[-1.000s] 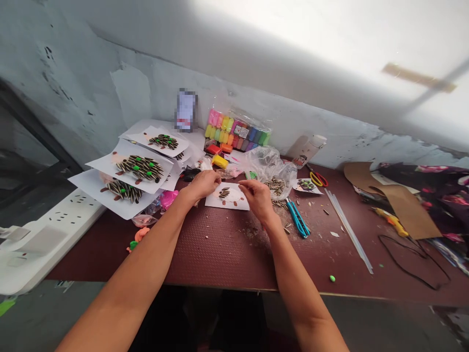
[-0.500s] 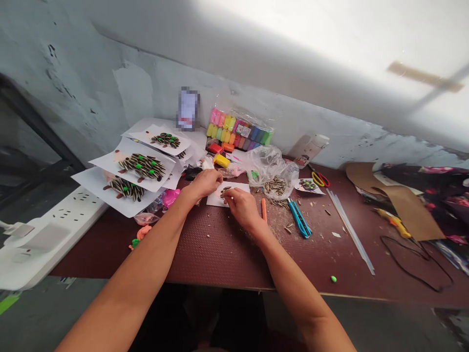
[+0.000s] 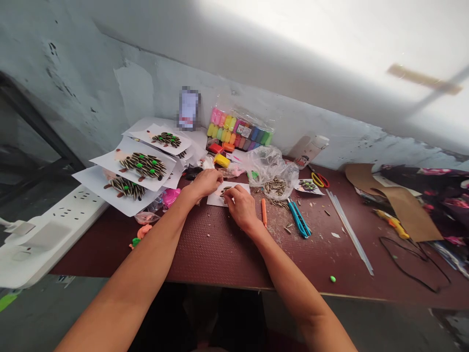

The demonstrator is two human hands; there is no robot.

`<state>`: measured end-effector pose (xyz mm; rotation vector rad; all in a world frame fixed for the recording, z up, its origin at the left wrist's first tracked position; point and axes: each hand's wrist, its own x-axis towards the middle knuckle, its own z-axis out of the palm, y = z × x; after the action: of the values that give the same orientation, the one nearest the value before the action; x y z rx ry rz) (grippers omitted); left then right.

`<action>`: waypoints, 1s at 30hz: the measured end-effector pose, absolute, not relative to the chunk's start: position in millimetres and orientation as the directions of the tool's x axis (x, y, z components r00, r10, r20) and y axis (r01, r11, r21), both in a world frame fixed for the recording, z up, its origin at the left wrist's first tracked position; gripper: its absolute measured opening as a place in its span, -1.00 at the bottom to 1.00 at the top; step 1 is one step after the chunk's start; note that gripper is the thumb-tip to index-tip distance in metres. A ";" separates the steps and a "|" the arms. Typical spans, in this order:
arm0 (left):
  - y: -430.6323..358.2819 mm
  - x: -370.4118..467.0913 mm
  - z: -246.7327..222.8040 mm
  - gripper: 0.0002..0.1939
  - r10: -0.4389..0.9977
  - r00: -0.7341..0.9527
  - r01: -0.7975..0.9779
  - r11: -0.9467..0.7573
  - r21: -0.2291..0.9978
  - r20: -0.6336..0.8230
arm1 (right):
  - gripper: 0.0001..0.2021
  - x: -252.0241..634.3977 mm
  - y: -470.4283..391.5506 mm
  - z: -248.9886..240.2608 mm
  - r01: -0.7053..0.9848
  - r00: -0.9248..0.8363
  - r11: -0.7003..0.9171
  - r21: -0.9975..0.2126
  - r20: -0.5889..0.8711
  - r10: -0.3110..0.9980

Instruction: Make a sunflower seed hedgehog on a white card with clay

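A small white card (image 3: 217, 199) lies on the table between my hands, with a pale shape and a few dark sunflower seeds (image 3: 226, 188) on it. Over its right side is my right hand (image 3: 242, 206), thumb and forefinger pinched together at the seeds; what sits between the fingertips is hidden. My left hand (image 3: 207, 183) is at the card's upper left edge, its fingers curled and closed, their tips partly hidden. A clear plastic bag (image 3: 269, 161) with a heap of sunflower seeds (image 3: 275, 187) lies just right of the card.
Hedgehog cards (image 3: 142, 166) are stacked at left beside a white power strip (image 3: 54, 234). A pack of coloured clay (image 3: 240, 131) leans on the wall. Rightward lie a blue utility knife (image 3: 300, 221), scissors (image 3: 320, 179), glue sticks (image 3: 351, 232) and a yellow glue gun (image 3: 394, 224).
Both hands stay almost in place at the card. My right hand's fingers have shifted very slightly; the other things lie as before.
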<state>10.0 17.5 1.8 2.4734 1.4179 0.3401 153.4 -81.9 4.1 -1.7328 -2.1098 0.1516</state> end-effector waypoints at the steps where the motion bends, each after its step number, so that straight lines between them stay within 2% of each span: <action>1: 17.5 9.9 1.7 -0.73 0.869 0.491 0.805 -0.482 0.346 0.070 | -0.85 153.6 -81.7 3.9 0.917 -0.143 0.219 -0.333 0.237 0.961; 14: 18.4 9.9 1.2 -0.72 0.869 0.490 0.805 -0.478 0.351 0.061 | -0.86 152.6 -80.7 4.4 0.938 -0.111 0.163 -0.305 0.182 0.977; 30: 18.3 9.9 0.0 -0.73 0.869 0.487 0.799 -0.482 0.359 0.083 | -0.82 151.6 -80.1 3.5 0.955 -0.143 0.185 -0.233 0.184 0.972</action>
<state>9.9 18.3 0.0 2.4629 1.4174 0.3695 151.6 -80.1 3.5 -1.8354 -2.1743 0.0867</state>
